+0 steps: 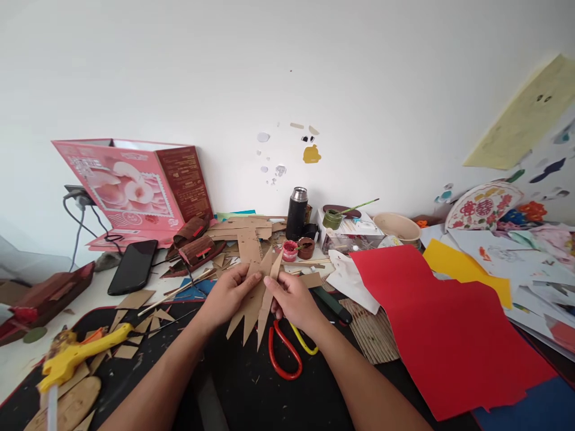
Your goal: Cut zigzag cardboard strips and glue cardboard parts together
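My left hand (pixel 229 293) pinches a brown cardboard piece (pixel 251 308) with pointed, zigzag ends. My right hand (pixel 294 294) grips the same cut-out from the other side, thumb pressed on a narrow pointed strip at its right. Whether that strip is separate from the rest I cannot tell. Just below my right hand lie a red loop handle (pixel 291 376) and a yellow loop handle (pixel 311 351), apparently of scissors, their blades hidden. A dark green handled tool (pixel 332 304) rests to the right of that hand.
A yellow glue gun (pixel 67 362) lies among cardboard scraps at left, near a black phone (pixel 133 267). Behind my hands stand a black flask (pixel 297 214) and paint jars (pixel 290 251). Red sheets (pixel 449 329) and corrugated cardboard (pixel 372 332) cover the right side. A pink box (pixel 135 191) stands back left.
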Motion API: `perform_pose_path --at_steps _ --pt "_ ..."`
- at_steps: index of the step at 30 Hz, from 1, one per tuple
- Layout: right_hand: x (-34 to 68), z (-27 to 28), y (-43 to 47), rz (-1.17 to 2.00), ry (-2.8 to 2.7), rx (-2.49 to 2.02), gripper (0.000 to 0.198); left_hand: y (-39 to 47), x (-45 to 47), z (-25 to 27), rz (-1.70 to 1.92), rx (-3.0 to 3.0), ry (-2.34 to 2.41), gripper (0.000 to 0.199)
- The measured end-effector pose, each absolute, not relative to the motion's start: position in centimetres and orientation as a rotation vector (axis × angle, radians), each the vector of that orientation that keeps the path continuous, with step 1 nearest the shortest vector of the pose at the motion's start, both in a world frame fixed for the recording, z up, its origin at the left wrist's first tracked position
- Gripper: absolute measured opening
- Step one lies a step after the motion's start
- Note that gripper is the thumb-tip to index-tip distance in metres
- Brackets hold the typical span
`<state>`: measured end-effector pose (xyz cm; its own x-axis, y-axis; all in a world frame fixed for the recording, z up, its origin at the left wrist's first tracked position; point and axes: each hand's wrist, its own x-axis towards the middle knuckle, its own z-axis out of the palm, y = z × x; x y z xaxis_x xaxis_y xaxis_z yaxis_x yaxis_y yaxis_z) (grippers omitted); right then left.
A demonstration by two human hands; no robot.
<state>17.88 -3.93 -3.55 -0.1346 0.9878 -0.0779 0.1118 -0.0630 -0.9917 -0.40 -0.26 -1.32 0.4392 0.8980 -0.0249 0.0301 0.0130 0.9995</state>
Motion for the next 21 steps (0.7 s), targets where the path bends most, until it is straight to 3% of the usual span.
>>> perform_pose_path --at_steps 7,16,21 --pt "18.0 -3.5 -3.6 1.319 -1.247 -1.257 0.056 -0.3 -0.6 -1.3 0.785 1.323 0.867 0.057" --pt "18.8 -3.3 -2.8 1.25 -1.04 -1.201 0.061 -0.2 -2.3 0.1 0.536 1.473 0.717 0.041" --pt "18.7 -3.5 -2.7 1.281 -1.016 -1.166 0.064 1.1 -3.4 -0.6 0.659 1.365 0.784 0.042"
